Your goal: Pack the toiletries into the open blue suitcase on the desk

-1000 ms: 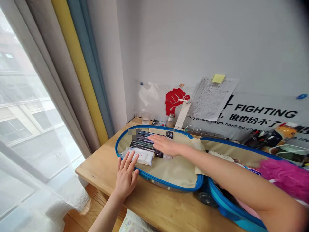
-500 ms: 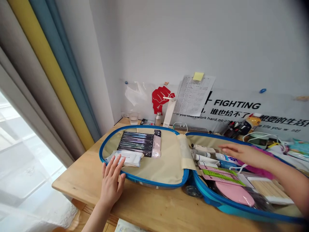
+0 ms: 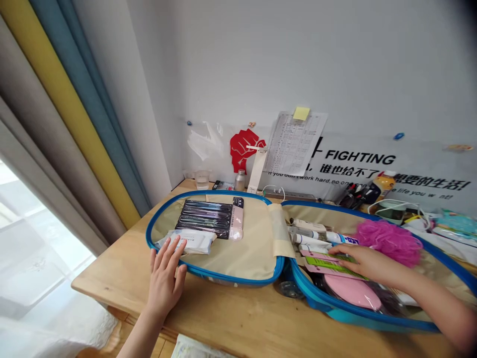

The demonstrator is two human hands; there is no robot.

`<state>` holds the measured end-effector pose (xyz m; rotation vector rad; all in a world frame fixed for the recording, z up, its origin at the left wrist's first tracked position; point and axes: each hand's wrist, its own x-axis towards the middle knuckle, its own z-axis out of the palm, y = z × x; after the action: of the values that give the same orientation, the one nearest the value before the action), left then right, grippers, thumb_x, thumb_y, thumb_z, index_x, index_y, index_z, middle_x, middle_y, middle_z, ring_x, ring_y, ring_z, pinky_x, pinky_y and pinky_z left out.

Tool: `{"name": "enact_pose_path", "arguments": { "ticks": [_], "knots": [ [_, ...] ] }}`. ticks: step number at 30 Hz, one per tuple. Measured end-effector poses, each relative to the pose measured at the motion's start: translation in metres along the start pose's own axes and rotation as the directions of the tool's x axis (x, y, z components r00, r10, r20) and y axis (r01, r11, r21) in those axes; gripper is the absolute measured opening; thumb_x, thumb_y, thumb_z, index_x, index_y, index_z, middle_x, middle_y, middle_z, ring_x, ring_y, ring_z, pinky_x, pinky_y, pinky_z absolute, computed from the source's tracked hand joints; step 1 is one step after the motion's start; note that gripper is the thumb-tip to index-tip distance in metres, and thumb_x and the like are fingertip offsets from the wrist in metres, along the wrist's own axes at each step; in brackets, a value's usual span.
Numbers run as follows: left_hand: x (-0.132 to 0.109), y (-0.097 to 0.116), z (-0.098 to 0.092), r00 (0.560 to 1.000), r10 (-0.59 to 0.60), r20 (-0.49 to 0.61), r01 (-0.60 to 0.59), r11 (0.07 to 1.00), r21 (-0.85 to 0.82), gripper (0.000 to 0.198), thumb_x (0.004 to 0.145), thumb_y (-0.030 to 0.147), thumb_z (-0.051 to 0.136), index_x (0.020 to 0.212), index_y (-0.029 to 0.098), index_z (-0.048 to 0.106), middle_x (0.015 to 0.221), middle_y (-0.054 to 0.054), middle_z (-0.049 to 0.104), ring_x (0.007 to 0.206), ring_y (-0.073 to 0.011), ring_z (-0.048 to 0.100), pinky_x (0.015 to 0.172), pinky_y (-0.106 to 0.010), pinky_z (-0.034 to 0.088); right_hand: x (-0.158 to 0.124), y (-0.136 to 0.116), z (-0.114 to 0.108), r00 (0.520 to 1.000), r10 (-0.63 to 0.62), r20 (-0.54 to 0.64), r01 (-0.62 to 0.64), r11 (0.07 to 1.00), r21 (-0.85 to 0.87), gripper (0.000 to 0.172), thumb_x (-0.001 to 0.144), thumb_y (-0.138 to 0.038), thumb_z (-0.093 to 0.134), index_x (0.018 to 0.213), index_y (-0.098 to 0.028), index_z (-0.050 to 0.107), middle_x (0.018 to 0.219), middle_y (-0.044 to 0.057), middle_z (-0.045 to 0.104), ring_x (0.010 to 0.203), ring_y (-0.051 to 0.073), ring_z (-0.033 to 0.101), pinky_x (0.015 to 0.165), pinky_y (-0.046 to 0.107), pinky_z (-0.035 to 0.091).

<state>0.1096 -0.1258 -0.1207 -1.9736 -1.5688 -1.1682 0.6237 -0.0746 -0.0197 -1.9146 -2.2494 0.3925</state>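
A blue suitcase (image 3: 208, 273) lies open on a wooden desk (image 3: 238, 318). My left hand (image 3: 164, 278) rests flat on its near left rim, fingers spread, fingertips touching a white tissue pack (image 3: 194, 241). Behind the pack lies a dark pack of toothbrushes (image 3: 208, 219). My right hand (image 3: 363, 261) lies open in the right half, fingers on a pink and green card package (image 3: 328, 264). Around it are white tubes (image 3: 309, 236), a pink oval object (image 3: 354, 291) and a magenta bath puff (image 3: 389, 241).
Curtains (image 3: 74, 124) hang at the left by a window. Along the wall behind the case stand a glass (image 3: 201, 179), a small bottle (image 3: 240, 180), a white lamp base (image 3: 257, 171), pens and an orange bottle (image 3: 380, 186). Papers and a banner cover the wall.
My right hand left the toothbrush pack in the left half, crossed to the right half, and came down onto the pink and green package. The view swung right. My left hand stayed put.
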Motion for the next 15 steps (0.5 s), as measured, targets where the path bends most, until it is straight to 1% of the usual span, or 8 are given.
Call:
{"name": "enact_pose_path", "arguments": {
  "ticks": [4, 8, 9, 12, 13, 15],
  "knots": [
    [-0.0001, -0.0003, -0.0001, 1.000, 0.000, 0.007, 0.000, 1.000, -0.001, 0.055, 0.100, 0.028, 0.039, 0.155, 0.029, 0.033, 0.148, -0.008, 0.052, 0.146, -0.0239, 0.035, 0.123, -0.043, 0.010, 0.0063, -0.0054, -0.0034, 0.997, 0.012, 0.078, -0.013, 1.000, 0.010, 0.027, 0.079, -0.042, 0.045, 0.092, -0.032, 0.066, 0.107, 0.009, 0.075, 0.094, 0.032, 0.070, 0.081, 0.043, 0.051],
    [-0.0014, -0.0010, 0.0000, 1.000, -0.012, 0.012, 0.012, 1.000, -0.009, 0.055, 0.100, 0.029, 0.040, 0.154, 0.030, 0.034, 0.149, -0.008, 0.052, 0.145, -0.0241, 0.036, 0.123, -0.043, 0.010, 0.0080, -0.0077, -0.0055, 0.997, -0.001, 0.079, -0.004, 0.998, 0.064, 0.027, 0.080, -0.037, 0.044, 0.094, -0.030, 0.065, 0.105, 0.012, 0.075, 0.100, 0.031, 0.069, 0.085, 0.042, 0.050],
    [-0.0017, -0.0011, 0.0000, 1.000, -0.018, 0.014, 0.018, 1.000, -0.011, 0.055, 0.100, 0.029, 0.040, 0.154, 0.030, 0.034, 0.149, -0.008, 0.052, 0.145, -0.0242, 0.036, 0.123, -0.043, 0.010, 0.0080, -0.0081, -0.0061, 0.997, -0.002, 0.076, -0.003, 0.998, 0.061, 0.027, 0.080, -0.037, 0.044, 0.095, -0.030, 0.065, 0.104, 0.013, 0.074, 0.098, 0.030, 0.069, 0.084, 0.041, 0.050],
    [-0.0014, -0.0010, -0.0003, 1.000, -0.027, 0.013, 0.027, 1.000, -0.015, 0.054, 0.100, 0.031, 0.039, 0.154, 0.031, 0.035, 0.147, -0.007, 0.054, 0.144, -0.0244, 0.037, 0.124, -0.043, 0.010, 0.0081, -0.0095, -0.0088, 0.997, 0.007, 0.077, -0.007, 1.000, 0.000, 0.030, 0.079, -0.036, 0.044, 0.099, -0.029, 0.066, 0.093, 0.013, 0.072, 0.081, 0.029, 0.068, 0.073, 0.040, 0.049],
    [-0.0011, -0.0009, -0.0005, 1.000, -0.024, 0.009, 0.024, 1.000, -0.016, 0.054, 0.100, 0.031, 0.039, 0.153, 0.031, 0.035, 0.147, -0.007, 0.054, 0.144, -0.0241, 0.037, 0.124, -0.043, 0.010, 0.0083, -0.0098, -0.0096, 0.997, 0.008, 0.079, -0.007, 1.000, -0.018, 0.030, 0.078, -0.036, 0.044, 0.098, -0.029, 0.066, 0.089, 0.012, 0.071, 0.077, 0.028, 0.067, 0.071, 0.040, 0.048],
    [-0.0004, -0.0005, -0.0009, 1.000, -0.014, 0.003, 0.014, 1.000, -0.019, 0.054, 0.100, 0.030, 0.039, 0.153, 0.030, 0.036, 0.146, -0.007, 0.055, 0.145, -0.0232, 0.037, 0.124, -0.042, 0.009, 0.0082, -0.0098, -0.0102, 0.997, -0.004, 0.082, 0.006, 1.000, -0.031, 0.026, 0.078, -0.036, 0.045, 0.091, -0.028, 0.066, 0.086, 0.012, 0.070, 0.075, 0.028, 0.066, 0.072, 0.040, 0.048]
  ]
}}
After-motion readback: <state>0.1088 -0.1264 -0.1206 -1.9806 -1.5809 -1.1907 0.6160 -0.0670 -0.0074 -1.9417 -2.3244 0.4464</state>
